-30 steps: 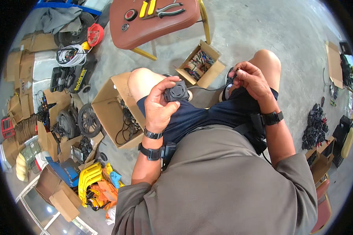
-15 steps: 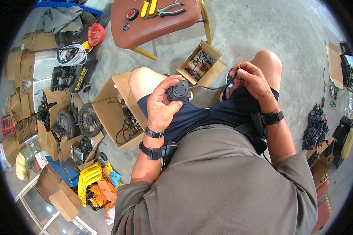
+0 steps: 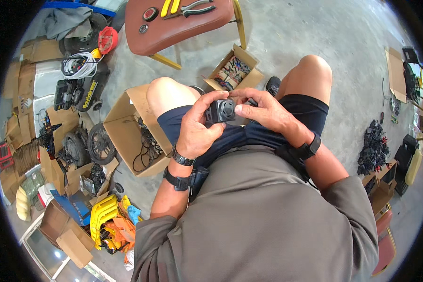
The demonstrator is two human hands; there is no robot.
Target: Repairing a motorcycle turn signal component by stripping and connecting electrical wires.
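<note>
My left hand [image 3: 199, 124] is wrapped round a small black boxy device [image 3: 224, 111] with a round, ringed face, holding it above my lap. Its thumb presses the lower edge and its fingers curl over the top. My right hand [image 3: 265, 110] closes on the right side of the same device, with the thumb at its face and the index finger at its upper corner. A dark bit shows among the right fingers; I cannot make out what it is. The device's cable is mostly hidden behind my hands.
Just beyond my hands stands a small carton [image 3: 235, 70] of coloured wire pieces. A larger carton [image 3: 143, 136] with black cables sits by my left knee. Ahead, a brown chair seat [image 3: 178, 28] bears pliers [image 3: 199, 8], yellow-handled cutters and tape. Black cables [image 3: 373, 148] lie heaped at right.
My right hand has moved left from beside the right knee to the device. The left hand has shifted slightly right and turned the device. My view has shifted a little.
</note>
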